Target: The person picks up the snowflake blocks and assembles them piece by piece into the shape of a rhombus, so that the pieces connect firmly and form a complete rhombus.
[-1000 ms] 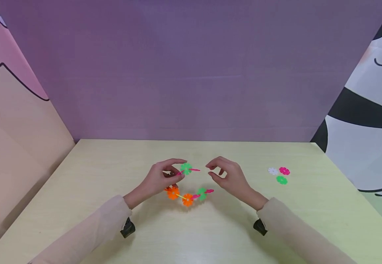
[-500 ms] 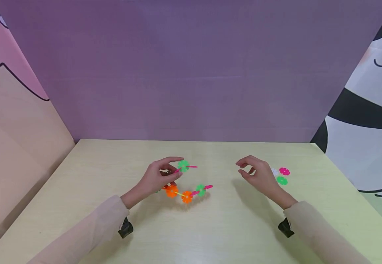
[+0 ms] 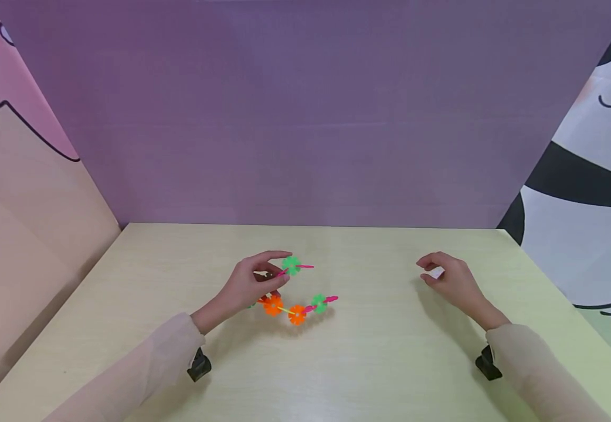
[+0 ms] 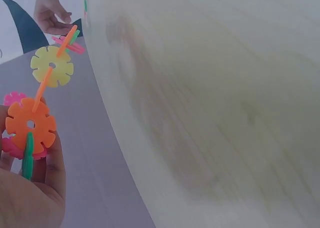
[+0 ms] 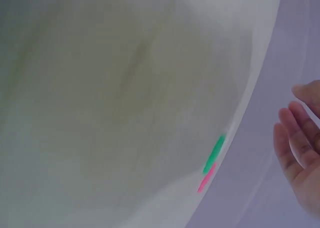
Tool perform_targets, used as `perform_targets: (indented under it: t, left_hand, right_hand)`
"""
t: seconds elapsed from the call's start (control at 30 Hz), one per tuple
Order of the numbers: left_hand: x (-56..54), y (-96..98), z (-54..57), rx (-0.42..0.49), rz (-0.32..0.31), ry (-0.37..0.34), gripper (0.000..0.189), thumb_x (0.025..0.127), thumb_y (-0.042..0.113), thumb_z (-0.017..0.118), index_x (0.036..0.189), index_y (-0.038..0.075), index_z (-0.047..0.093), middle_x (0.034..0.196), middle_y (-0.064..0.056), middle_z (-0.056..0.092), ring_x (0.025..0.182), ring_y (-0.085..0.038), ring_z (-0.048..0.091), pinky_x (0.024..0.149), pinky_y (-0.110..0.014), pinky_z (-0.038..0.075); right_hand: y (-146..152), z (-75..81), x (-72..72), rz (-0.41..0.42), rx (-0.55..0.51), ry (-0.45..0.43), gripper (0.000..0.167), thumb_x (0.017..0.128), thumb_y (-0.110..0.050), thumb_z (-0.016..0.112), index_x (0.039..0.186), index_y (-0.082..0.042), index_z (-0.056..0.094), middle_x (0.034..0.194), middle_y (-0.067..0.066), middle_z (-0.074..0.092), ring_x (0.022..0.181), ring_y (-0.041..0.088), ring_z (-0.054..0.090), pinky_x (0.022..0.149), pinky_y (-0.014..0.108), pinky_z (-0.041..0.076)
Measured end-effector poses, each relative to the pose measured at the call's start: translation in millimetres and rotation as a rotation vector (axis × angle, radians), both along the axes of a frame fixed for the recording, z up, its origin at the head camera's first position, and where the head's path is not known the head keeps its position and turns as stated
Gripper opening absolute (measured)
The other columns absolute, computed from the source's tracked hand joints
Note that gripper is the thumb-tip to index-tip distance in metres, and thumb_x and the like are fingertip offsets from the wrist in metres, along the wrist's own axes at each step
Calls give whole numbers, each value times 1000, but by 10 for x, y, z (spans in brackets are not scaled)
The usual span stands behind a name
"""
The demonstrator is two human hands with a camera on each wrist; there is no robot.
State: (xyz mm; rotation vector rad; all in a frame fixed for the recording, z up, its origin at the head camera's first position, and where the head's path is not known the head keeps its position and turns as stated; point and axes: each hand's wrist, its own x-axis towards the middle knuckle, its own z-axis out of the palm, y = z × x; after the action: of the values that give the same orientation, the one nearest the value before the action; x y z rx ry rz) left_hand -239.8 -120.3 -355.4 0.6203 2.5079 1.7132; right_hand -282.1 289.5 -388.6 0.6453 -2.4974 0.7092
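My left hand pinches a chain of interlocking snowflake discs above the table, a green disc with a pink one at its upper end. Lower along the chain hang orange discs, another green disc and pink ones. The left wrist view shows a yellow disc and an orange disc slotted together close to the fingers. My right hand is over the right side of the table, fingers loosely bent, holding nothing. A white disc shows between its thumb and fingers; the loose discs beside that are hidden behind the hand.
On the pale wooden table, a loose green disc and pink disc lie flat in the right wrist view. A purple panel stands behind the table, with printed cartoon panels at both sides.
My right hand has moved from beside the chain rightward to the loose discs, now covering the pink and green ones in the head view. My left hand has shifted slightly left with the chain.
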Motion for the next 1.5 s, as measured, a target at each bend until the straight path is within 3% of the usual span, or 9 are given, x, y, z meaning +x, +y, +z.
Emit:
perform_targets:
  t: [0.23,0.37,0.63,0.9,1.1,1.5]
  left_hand:
    - [161,25,218,5,-16,-19,43,85,10,64,126,16,53,91,-16,64,63,-29,66,55,-34,53]
    - [181,25,245,4,-20,-23,42,85,10,64,125,17,54,91,-16,64,64,-30,66,56,-34,53]
    - [10,-24,16,-1,-26,-6,43,83,21,67,124,25,54,91,-11,64,62,-22,66,56,-34,54]
    - [-1,-28,7,0,-36,21,44,83,19,66,126,20,54,90,-10,65,63,-20,66,58,-35,55]
    - [-7,-24,2,6,-42,7,43,83,19,66,124,24,55,90,-10,64,63,-20,66,57,-35,54]
    - [-1,-19,6,8,-44,11,43,83,18,67,124,26,55,90,-10,64,62,-20,66,57,-35,54]
  right_hand:
    - [222,16,-28,-37,75,-113,23,72,6,68,95,3,63,90,17,65,82,32,60,67,39,49]
    - [298,49,-49,-39,117,-196,24,73,5,65,96,5,61,91,19,64,83,33,59,70,44,49]
    - [363,58,-126,-56,184,-325,24,75,2,65,98,5,60,95,23,62,83,34,58,75,48,50]
    - [381,37,-216,-41,239,-351,24,75,1,65,97,5,60,93,21,63,79,29,57,72,45,49]
    - [383,8,-262,-36,252,-383,21,76,0,66,96,5,60,89,17,63,78,26,57,71,43,49]
    - [370,17,-309,-68,253,-323,26,69,4,71,92,6,62,84,15,59,74,27,55,67,40,48]
